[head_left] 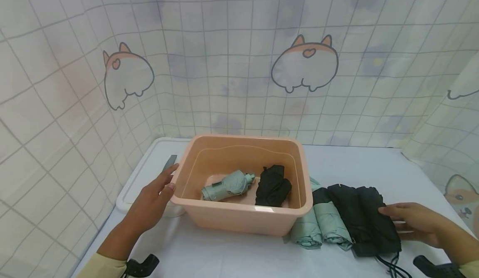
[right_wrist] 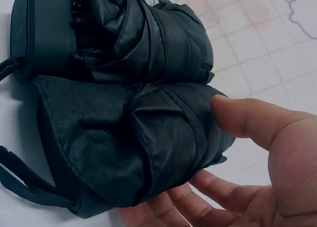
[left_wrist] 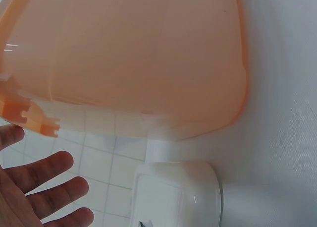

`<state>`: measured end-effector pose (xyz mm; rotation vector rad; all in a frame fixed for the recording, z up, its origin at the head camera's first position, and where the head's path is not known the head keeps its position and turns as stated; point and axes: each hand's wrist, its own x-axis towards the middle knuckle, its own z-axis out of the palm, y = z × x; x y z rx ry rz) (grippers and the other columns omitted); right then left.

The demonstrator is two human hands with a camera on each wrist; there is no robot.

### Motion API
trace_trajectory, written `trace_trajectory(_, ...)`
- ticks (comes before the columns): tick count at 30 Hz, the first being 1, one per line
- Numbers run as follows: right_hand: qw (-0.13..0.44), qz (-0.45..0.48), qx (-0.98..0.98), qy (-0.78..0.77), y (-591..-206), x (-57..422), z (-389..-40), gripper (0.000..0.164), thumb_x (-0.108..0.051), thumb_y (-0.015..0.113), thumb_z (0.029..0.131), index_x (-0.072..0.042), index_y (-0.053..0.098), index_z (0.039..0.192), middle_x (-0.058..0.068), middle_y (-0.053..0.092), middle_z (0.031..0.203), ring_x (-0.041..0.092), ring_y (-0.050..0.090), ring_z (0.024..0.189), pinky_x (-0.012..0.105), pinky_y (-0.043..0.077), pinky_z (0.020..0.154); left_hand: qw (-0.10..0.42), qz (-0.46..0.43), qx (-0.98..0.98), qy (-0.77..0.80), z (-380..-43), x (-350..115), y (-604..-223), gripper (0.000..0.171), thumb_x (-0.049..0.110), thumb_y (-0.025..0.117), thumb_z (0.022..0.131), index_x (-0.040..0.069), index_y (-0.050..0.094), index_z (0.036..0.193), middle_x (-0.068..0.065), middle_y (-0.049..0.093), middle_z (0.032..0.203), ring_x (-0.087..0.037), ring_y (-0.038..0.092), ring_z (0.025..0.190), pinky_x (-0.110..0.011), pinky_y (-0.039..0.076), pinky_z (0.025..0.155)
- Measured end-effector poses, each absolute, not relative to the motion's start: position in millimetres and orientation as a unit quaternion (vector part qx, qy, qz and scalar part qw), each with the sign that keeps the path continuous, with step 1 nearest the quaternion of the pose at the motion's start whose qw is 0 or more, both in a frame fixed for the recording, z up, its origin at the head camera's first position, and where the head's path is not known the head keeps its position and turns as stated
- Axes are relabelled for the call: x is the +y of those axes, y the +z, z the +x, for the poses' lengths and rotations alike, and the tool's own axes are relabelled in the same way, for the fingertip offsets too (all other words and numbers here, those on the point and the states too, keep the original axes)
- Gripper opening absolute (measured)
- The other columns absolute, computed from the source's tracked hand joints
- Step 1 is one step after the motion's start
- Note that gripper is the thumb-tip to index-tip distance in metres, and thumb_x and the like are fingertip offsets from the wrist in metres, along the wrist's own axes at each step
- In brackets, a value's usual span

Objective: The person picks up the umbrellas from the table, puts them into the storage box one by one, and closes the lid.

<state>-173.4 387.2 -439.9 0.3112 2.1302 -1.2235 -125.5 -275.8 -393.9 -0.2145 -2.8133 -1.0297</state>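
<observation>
A peach plastic tub (head_left: 243, 217) holds a folded pale green umbrella (head_left: 226, 186) and a bunched black umbrella (head_left: 273, 186). My left hand (head_left: 149, 205) touches the left end of its rim, fingers extended and spread in the left wrist view. To the right of the tub, folded umbrellas lie side by side: two pale green ones (head_left: 331, 222), then black ones. My right hand (head_left: 423, 224) holds the outermost black umbrella (right_wrist: 133, 142), with the thumb on its upper side and the other fingers around its far side. A cord loop hangs from that umbrella's handle end.
Behind and left of the tub stands a white lidded container (head_left: 146, 174) with a grey handle or tab on top. A white cloth covers the table (head_left: 224, 253). Gridded curtains (head_left: 232, 62) with cartoon prints enclose the back and sides.
</observation>
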Motion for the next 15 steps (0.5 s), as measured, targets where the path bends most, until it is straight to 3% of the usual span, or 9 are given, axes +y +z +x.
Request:
trace_trajectory(6,0.325,0.109,0.813,-0.470,-442.1,385.5,-174.3,0.092,-0.045,0.059,0.103,0.026,0.017,0.144,0.044,0.046,0.137,0.058,0.052,0.122,0.055,0.054,0.092,0.074,-0.073,-0.935,-0.339,-125.8,-276.0,-394.2,0.054,0.045,0.037,0.111,0.030,0.030,0.162,-0.021,0.053,0.148,-0.045,0.053,0.131,-0.068,0.046,0.096)
trace_trajectory(15,0.325,0.100,0.819,-0.462,-441.3,381.1,-175.2,0.090,-0.041,0.062,0.102,0.026,0.019,0.143,0.047,0.041,0.138,0.062,0.049,0.122,0.059,0.053,0.092,0.066,-0.060,-0.937,-0.338,-124.9,-273.9,-392.5,0.054,0.045,0.034,0.111,0.031,0.028,0.163,-0.019,0.049,0.152,-0.046,0.051,0.133,-0.069,0.046,0.096)
